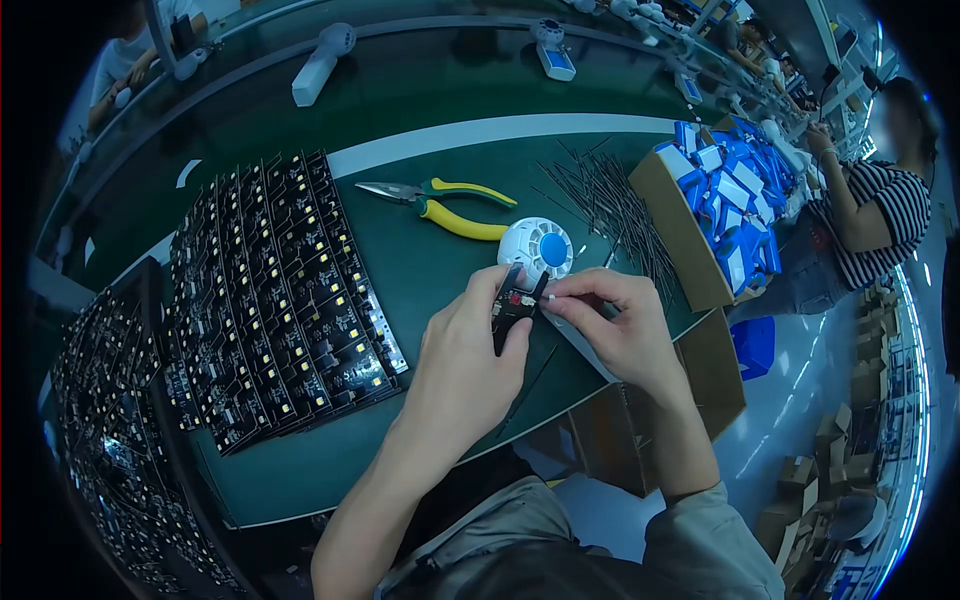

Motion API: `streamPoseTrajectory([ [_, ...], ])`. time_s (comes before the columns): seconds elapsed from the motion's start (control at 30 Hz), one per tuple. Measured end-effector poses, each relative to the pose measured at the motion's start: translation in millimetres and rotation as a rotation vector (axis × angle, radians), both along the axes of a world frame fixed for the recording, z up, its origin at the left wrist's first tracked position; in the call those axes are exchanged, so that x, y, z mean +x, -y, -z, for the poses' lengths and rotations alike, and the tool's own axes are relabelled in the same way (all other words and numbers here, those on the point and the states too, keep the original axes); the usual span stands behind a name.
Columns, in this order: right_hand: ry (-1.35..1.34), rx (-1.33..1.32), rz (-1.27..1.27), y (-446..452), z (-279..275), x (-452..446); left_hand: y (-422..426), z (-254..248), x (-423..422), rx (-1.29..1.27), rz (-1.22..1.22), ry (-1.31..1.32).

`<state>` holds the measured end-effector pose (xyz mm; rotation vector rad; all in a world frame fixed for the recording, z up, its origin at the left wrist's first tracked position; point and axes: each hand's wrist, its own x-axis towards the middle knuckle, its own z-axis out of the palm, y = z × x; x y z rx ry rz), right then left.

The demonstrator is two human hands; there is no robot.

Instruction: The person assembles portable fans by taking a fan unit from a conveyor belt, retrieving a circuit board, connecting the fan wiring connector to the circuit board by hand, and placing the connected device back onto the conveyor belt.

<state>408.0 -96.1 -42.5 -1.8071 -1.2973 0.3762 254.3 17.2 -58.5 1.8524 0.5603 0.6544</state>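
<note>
My left hand (465,345) grips a small black circuit board (512,312) with a red part and a white socket on it. Close against the board, my right hand (620,325) pinches a tiny white connector (551,297) between thumb and finger. Just beyond both hands lies a white round-headed device (520,243) with a blue disc in its middle. Its pale handle (580,345) runs under my right hand and is partly hidden. Yellow-and-green long-nose pliers (455,214) rest on the green table behind my left hand.
Stacked black circuit-board panels (280,300) cover the table's left. Thin black strips (620,205) lie scattered at right, beside a cardboard box (685,230) of blue-and-white packs. Similar white devices (323,65) sit on the green conveyor beyond. A person in a striped top (880,210) stands right.
</note>
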Motion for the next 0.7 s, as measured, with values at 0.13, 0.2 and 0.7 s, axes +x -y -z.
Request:
streamPoseTrajectory([
  [0.13, 0.001, 0.033, 0.002, -2, 2, -2, 1, 2, 1, 0.202, -0.044, 0.037],
  [0.2, 0.177, 0.051, -0.046, -4, 1, -6, 2, 5, 3, 0.241, -0.062, 0.052],
  [0.7, 0.291, 0.166, -0.021, -7, 7, -12, 4, 10, 5, 0.414, -0.139, 0.153],
])
